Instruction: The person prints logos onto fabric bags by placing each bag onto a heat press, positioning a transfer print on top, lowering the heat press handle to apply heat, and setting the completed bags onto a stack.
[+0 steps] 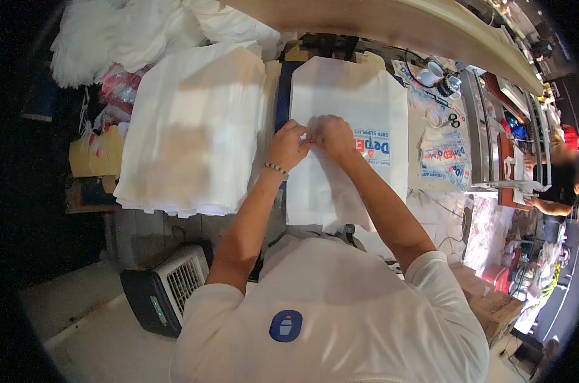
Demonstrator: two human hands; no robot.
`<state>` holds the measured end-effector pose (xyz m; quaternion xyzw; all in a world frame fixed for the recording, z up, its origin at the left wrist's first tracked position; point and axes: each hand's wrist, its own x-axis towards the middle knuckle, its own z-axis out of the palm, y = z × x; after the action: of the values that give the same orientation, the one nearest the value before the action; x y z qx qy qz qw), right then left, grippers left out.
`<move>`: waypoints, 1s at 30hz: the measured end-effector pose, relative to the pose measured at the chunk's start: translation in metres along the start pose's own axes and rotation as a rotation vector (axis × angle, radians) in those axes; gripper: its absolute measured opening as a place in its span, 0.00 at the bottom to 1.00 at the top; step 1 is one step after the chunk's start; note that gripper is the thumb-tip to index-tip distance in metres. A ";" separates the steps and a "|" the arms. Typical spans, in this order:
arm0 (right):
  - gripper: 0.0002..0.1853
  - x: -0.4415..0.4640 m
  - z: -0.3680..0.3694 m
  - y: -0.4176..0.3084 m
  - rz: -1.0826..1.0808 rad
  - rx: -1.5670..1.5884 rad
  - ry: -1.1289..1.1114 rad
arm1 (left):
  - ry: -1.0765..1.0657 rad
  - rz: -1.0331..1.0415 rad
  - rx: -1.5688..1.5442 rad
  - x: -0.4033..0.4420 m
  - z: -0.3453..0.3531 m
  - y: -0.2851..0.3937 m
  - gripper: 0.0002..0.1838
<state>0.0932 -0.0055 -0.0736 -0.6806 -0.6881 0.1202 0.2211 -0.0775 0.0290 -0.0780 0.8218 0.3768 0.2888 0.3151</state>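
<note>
A white printed bag, with blue and red "DepED" lettering, lies flat in front of me on a stack of similar ones. My left hand, with a beaded bracelet at its wrist, is closed in a pinch above the bag's left edge. Almost touching it, my right hand is also closed, its fingers bent down near the lettering. Whatever the fingertips hold between them is too small and hidden to make out. To the left lies a thick pile of plain white bags.
White bundled material lies at the back left. A beige beam crosses overhead. At right are mugs, a tape roll, scissors, printed scraps and a metal frame. Another person works at far right.
</note>
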 end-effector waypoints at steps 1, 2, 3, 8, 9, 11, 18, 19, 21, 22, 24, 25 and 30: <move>0.09 0.001 0.003 -0.004 0.011 -0.008 -0.002 | -0.007 0.004 -0.012 0.001 0.003 -0.005 0.13; 0.09 0.003 0.008 -0.009 0.057 -0.042 0.007 | -0.018 0.029 0.051 0.003 0.005 -0.009 0.13; 0.09 0.003 0.011 -0.012 0.107 -0.077 0.017 | -0.032 0.058 0.112 0.005 0.008 -0.013 0.13; 0.09 0.007 0.005 -0.013 0.114 -0.103 -0.006 | 0.019 0.047 0.015 0.001 0.008 -0.008 0.15; 0.10 0.007 0.007 -0.012 0.110 -0.127 -0.022 | 0.045 0.074 0.025 -0.001 0.007 -0.006 0.14; 0.09 0.005 0.011 -0.019 0.141 -0.130 -0.008 | 0.032 0.060 0.035 -0.001 0.005 -0.006 0.15; 0.10 -0.004 0.027 -0.012 0.151 -0.133 0.043 | -0.020 0.022 0.085 0.002 0.012 -0.009 0.16; 0.10 -0.002 0.024 -0.010 0.153 -0.136 0.041 | -0.020 0.022 0.080 0.004 0.013 -0.008 0.16; 0.11 -0.001 0.009 -0.012 0.227 -0.182 0.013 | 0.052 0.066 0.056 -0.002 0.011 -0.007 0.16; 0.10 -0.002 -0.012 -0.017 0.264 -0.159 0.021 | 0.044 0.064 0.056 -0.005 0.012 -0.009 0.16; 0.10 -0.007 -0.025 -0.003 0.197 -0.098 -0.014 | 0.089 0.086 0.012 -0.003 0.013 -0.011 0.14; 0.10 -0.010 -0.032 0.000 0.133 -0.034 -0.056 | 0.086 0.088 0.009 -0.004 0.012 -0.011 0.14; 0.07 -0.051 -0.056 -0.010 0.233 0.544 0.366 | 0.110 -0.119 -0.144 -0.002 0.012 -0.012 0.13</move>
<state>0.1090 -0.0637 -0.0272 -0.6809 -0.4975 0.1995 0.4991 -0.0747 0.0301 -0.0951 0.7562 0.4199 0.3407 0.3685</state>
